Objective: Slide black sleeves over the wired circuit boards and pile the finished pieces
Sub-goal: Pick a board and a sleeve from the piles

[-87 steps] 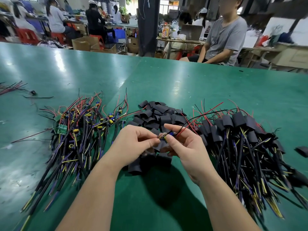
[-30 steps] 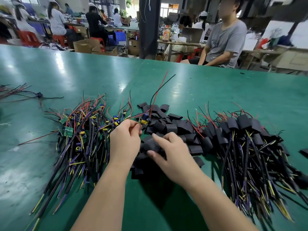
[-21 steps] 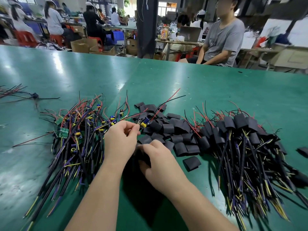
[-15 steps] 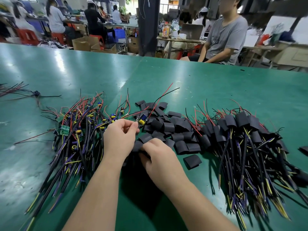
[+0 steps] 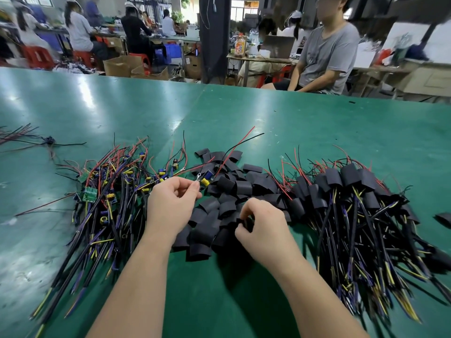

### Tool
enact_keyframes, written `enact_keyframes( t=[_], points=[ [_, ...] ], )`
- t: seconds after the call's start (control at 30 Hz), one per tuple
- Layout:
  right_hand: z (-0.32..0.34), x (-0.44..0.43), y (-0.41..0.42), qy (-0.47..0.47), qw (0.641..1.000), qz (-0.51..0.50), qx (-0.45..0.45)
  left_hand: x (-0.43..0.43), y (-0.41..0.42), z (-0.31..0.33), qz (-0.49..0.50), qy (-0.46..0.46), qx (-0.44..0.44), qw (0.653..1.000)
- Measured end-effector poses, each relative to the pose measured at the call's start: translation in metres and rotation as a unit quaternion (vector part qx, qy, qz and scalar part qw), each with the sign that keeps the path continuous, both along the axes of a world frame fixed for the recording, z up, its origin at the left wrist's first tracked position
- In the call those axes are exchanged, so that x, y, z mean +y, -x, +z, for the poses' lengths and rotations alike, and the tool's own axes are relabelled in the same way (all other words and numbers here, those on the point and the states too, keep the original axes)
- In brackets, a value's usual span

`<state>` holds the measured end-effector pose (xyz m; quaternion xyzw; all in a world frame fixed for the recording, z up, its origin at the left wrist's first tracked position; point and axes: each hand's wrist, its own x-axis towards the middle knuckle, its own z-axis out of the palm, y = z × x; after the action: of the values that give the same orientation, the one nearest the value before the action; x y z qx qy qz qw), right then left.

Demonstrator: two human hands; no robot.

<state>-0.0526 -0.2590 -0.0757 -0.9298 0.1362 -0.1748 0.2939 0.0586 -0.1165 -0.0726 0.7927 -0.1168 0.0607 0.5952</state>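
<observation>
My left hand pinches a wired circuit board with a blue and a yellow part; its red and black leads stick up and away to the right. My right hand pinches a black sleeve at the near edge of the heap of loose black sleeves in the middle. Bare wired boards lie in a pile on the left. Finished sleeved pieces are piled on the right.
The work lies on a wide green table. A small bundle of loose wires sits at the far left. One stray black sleeve lies at the right edge. A seated person is beyond the table's far edge.
My right hand let go of the board's leads, dropped to the sleeve heap and picked out one sleeve. My left hand kept the board, its leads swinging lower to the right.
</observation>
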Motion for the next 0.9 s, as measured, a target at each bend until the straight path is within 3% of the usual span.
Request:
enact_keyframes(
  t=[0.2, 0.37, 0.53, 0.6, 0.63, 0.7, 0.8, 0.83, 0.9],
  points=[
    [-0.003, -0.013, 0.002, -0.033, 0.999, -0.007, -0.035, 0.001, 0.004, 0.008, -0.056, 0.059, 0.067, 0.995],
    [0.000, -0.022, 0.008, -0.047, 0.998, -0.019, -0.026, 0.005, 0.006, 0.014, -0.124, 0.121, 0.158, 0.972],
    [-0.001, -0.026, 0.009, -0.036, 0.999, -0.021, -0.029, 0.007, 0.006, 0.017, -0.171, 0.152, 0.191, 0.954],
    [0.005, -0.028, 0.009, -0.034, 0.995, -0.021, -0.087, 0.010, 0.007, 0.018, -0.204, 0.149, 0.203, 0.946],
    [0.010, -0.030, 0.011, -0.085, 0.986, -0.028, -0.140, 0.012, 0.007, 0.018, -0.229, 0.141, 0.211, 0.940],
    [0.022, -0.035, 0.014, -0.276, 0.924, -0.042, -0.262, 0.014, 0.011, 0.020, -0.297, 0.113, 0.234, 0.919],
    [0.038, -0.047, 0.017, -0.566, 0.730, -0.042, -0.380, 0.014, 0.015, 0.022, -0.373, 0.056, 0.259, 0.889],
    [0.041, -0.052, 0.018, -0.621, 0.676, -0.045, -0.394, 0.013, 0.016, 0.022, -0.381, 0.034, 0.259, 0.887],
    [0.046, -0.058, 0.021, -0.683, 0.608, -0.059, -0.401, 0.012, 0.016, 0.023, -0.386, 0.012, 0.257, 0.886]
  ],
)
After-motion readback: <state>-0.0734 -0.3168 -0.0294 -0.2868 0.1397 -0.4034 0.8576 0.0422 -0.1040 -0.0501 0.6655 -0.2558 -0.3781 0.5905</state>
